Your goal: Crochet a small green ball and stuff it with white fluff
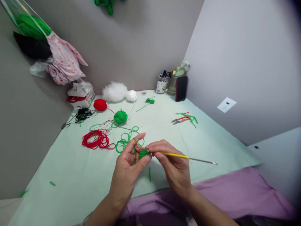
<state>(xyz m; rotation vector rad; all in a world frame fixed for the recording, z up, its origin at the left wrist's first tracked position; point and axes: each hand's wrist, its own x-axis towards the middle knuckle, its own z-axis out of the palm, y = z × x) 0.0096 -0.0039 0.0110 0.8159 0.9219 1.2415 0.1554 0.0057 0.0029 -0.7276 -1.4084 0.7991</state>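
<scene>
A small green crochet piece [143, 153] is pinched between the thumb and fingers of my left hand [128, 164]. Green yarn runs over the raised index finger of that hand and trails back to a loose green tangle [124, 140] on the table. My right hand [174, 166] is closed around a crochet hook [176, 155] with a yellow grip. The hook's near tip meets the green piece, its exact place in the stitches hidden by my fingers. Its other metal end points out to the right.
On the pale green tabletop [77, 185] lie a green yarn ball [120, 117], a red ball [100, 104], a white ball [131, 96], red yarn loops [95, 140], black yarn [83, 115] and stuffing [115, 91]. Orange thread snips [182, 119] lie right. A phone [181, 89] leans against a bottle [172, 84].
</scene>
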